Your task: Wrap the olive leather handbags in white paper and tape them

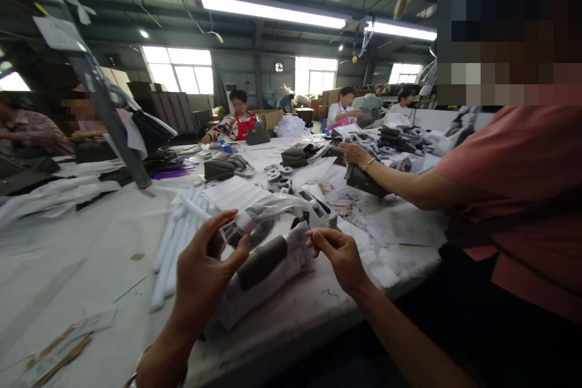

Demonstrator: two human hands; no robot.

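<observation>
My left hand is closed around a small bundle wrapped in clear plastic, thumb and fingers gripping its left end. My right hand pinches the edge of the white wrapping on a dark olive bag that lies half covered in white paper on the white table in front of me. The two hands are about a hand's width apart above the bag.
A bundle of white paper rolls lies left of the bag. A person in a coral shirt stands close on my right, reaching to a dark bag. More bags, straps and papers cover the far table, where other workers sit.
</observation>
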